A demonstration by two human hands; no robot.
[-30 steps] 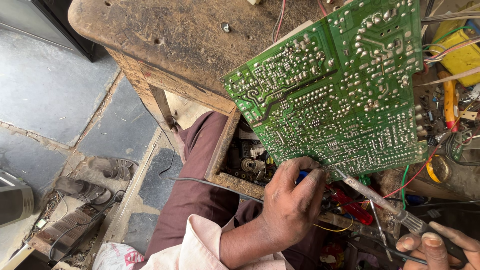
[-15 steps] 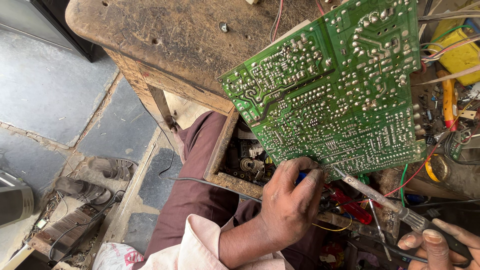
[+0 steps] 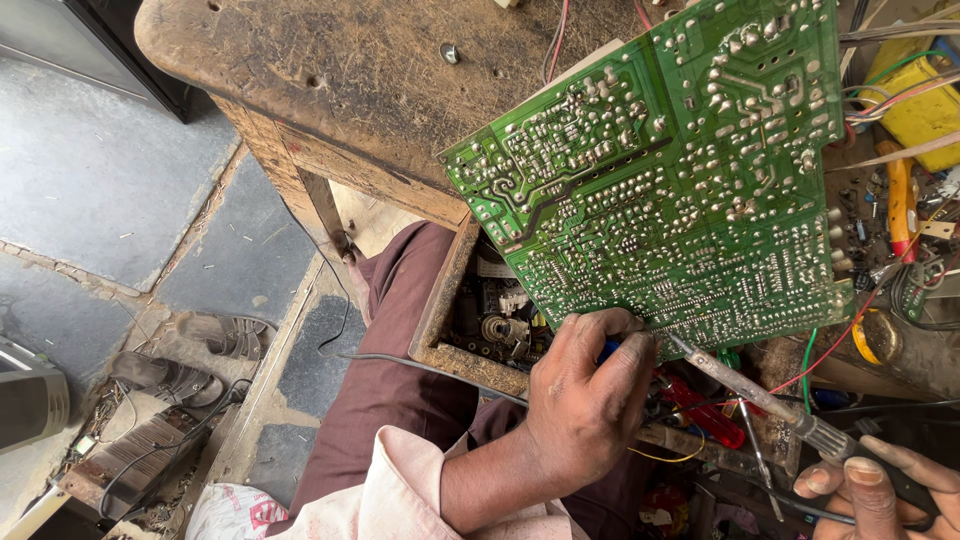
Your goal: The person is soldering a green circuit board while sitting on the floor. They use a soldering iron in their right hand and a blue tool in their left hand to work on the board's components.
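A large green circuit board (image 3: 680, 180) stands tilted over the bench, solder side towards me. My left hand (image 3: 590, 400) grips its lower edge, and a small blue part shows between the fingers. At the bottom right corner, my right hand (image 3: 870, 490) holds a soldering iron (image 3: 770, 405) by its dark handle. The iron's metal shaft runs up and left, and its tip sits at the board's lower edge, just right of my left thumb.
A worn wooden workbench (image 3: 350, 90) fills the top. Below the board is an open drawer (image 3: 440, 330) of parts. A yellow box (image 3: 925, 100), wires and small tools crowd the right side. A red-handled tool (image 3: 705, 412) lies under the iron. Sandals (image 3: 220, 335) rest on the stone floor.
Almost nothing has moved. The board, my left hand and the iron keep their places, and my right hand has crept slightly further into view.
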